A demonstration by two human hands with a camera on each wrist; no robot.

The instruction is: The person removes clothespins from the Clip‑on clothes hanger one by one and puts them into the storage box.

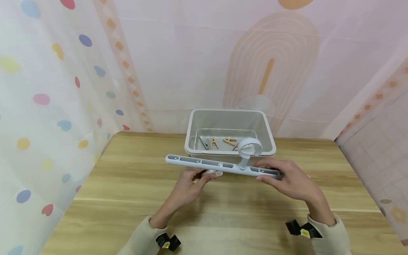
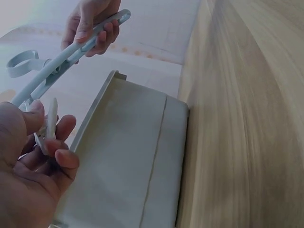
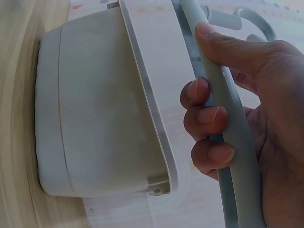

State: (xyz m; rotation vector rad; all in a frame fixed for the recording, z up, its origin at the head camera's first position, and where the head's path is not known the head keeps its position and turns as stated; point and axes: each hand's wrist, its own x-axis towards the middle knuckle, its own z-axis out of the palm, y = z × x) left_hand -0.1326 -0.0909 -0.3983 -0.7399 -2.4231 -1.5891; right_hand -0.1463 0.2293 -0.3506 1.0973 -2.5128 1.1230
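Observation:
A light blue plastic clothes hanger (image 1: 204, 163) with a round open hook (image 1: 250, 144) is held level just in front of the bin's near rim. My right hand (image 1: 291, 179) grips its right end, with the thumb on one side and the fingers curled round the other, as the right wrist view shows. Below the bar, left of its middle, my left hand (image 1: 189, 187) pinches a white clothespin (image 2: 51, 118) between thumb and fingers. The clothespin is close against the bar; whether it is clamped on it I cannot tell.
A pale grey plastic bin (image 1: 227, 113) stands at the table's back edge. Inside lie several clothespins, among them a tan one (image 1: 214, 143) and a grey one (image 1: 203, 143). The wooden table (image 1: 127, 184) extends in front, and a patterned curtain (image 1: 178, 71) hangs behind.

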